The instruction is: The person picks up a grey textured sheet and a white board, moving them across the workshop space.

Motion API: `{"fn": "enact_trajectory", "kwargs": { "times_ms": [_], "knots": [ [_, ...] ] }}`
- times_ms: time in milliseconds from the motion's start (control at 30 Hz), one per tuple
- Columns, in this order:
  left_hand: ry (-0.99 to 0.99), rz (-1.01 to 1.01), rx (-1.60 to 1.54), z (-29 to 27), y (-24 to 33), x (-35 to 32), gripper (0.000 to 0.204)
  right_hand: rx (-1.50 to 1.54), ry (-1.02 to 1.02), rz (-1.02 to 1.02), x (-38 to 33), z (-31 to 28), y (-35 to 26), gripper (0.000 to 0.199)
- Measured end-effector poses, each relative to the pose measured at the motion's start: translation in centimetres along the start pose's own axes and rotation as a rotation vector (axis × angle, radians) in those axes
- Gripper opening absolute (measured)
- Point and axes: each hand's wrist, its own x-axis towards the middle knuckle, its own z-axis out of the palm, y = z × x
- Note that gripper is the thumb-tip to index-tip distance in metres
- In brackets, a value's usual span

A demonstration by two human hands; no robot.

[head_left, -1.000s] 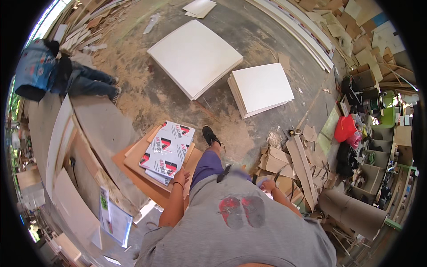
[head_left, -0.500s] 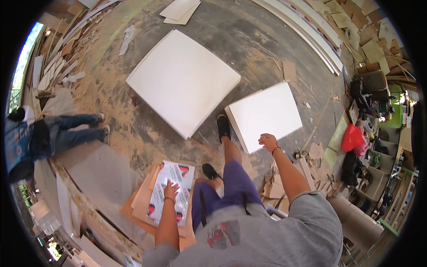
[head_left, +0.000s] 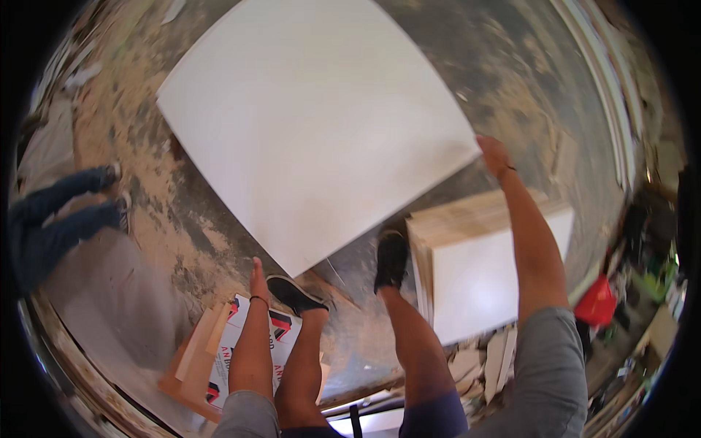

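Observation:
A large white board lies over the floor ahead, one corner pointing toward me. My right hand is closed at its right corner, the fingers partly hidden there. Beside the near corner, a little to its left, is my left hand, seen edge-on with fingers stretched and nothing in it. Under my right forearm stands a stack of smaller white-faced boards with light brown edges. Below my left forearm, a white printed sheet rests on brown panels.
My black shoes stand between the large board and the smaller stack. Another person's legs in jeans show at the left. Long white strips lie at the far right, and a red bag sits among clutter.
I have stepped and bent closer to the large white board. My right hand has moved from the smaller stack to its right corner; my left hand has moved up from the printed sheet.

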Motion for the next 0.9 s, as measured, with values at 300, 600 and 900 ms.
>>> {"fn": "enact_trajectory", "kwargs": {
  "times_ms": [300,600,900],
  "knots": [
    [0.06,0.178,-0.288,5.1,-1.0,2.2,0.075,0.594,-0.134,0.688,6.4,-0.3,-7.8,0.076],
    [0.447,0.199,0.056,6.7,-0.6,1.3,0.063,0.435,-0.071,0.692,5.1,-0.4,-8.9,0.078],
    [0.514,0.085,-0.117,5.6,-1.4,3.9,0.074,0.354,-0.276,0.681,5.1,-1.9,-10.9,0.078]
  ]
}}
